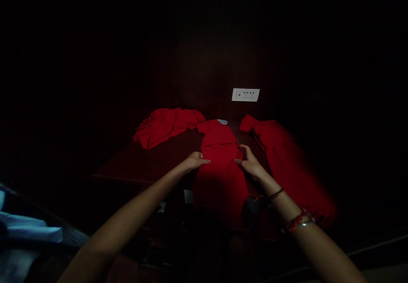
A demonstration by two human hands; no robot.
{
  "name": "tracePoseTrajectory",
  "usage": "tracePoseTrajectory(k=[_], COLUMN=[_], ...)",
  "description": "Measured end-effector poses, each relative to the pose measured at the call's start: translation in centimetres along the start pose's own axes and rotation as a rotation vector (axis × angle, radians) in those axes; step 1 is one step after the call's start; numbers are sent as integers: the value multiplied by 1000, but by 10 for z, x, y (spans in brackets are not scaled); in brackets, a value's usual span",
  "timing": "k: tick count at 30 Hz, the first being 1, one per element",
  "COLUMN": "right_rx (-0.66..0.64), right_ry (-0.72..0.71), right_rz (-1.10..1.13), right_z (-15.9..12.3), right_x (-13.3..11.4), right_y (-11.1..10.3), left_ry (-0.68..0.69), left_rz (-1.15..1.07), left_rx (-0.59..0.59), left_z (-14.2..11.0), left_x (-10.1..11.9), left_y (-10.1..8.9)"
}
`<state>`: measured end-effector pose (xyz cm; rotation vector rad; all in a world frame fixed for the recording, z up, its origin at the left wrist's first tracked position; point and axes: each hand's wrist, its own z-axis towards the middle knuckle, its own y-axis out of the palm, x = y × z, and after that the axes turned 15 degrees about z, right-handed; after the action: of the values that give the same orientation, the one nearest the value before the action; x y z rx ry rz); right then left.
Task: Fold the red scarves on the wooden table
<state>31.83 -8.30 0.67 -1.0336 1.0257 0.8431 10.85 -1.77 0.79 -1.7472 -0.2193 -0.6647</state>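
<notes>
A long red scarf (220, 176) lies down the middle of the dark table and hangs over its front edge. My left hand (195, 161) grips the scarf's left edge, thumb on top and the other fingers mostly hidden. Opposite it, my right hand (250, 162) holds the right edge between thumb and fingers. A crosswise fold runs just above both hands. At the scarf's far end is a small pale blue label (222, 122). Bracelets circle my right wrist and forearm.
A crumpled fringed red cloth (168, 123) lies at the back left, touching the scarf's far end. Another fringed red cloth (283, 159) stretches along the right. A white socket plate (245, 94) is on the wall behind the table (127, 166). Pale bluish items (28, 227) are at lower left.
</notes>
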Motion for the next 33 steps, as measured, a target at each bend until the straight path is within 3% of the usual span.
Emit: tracePoseTrajectory(k=[5, 9, 11, 14, 17, 21, 26, 31, 33], right_rx=[117, 210, 229, 206, 26, -186, -253, -282, -308], right_ry=[38, 87, 72, 44, 99, 185, 244, 147, 85], right_rz=[-210, -278, -217, -49, 202, 409, 460, 643, 687], right_z=[29, 54, 56, 37, 7, -22, -28, -28, -27], right_x=[-3, -6, -6, -6, -7, -16, -29, -35, -38], right_y=[2, 2, 1, -2, -9, -19, -25, -26, -26], left_ry=[-79, -146, -156, -42, 34, 5, -28, -130, -173], left_rz=[126, 158, 169, 181, 140, 145, 151, -62, -203], left_rx=[165, 219, 262, 329, 230, 121, 103, -124, -158], left_z=[32, 54, 54, 38, 16, -2, -4, -18, -28], left_x=[22, 35, 36, 27, 13, 6, 15, 28, 32], left_y=[8, 5, 3, 1, 0, 0, 0, -8, -11])
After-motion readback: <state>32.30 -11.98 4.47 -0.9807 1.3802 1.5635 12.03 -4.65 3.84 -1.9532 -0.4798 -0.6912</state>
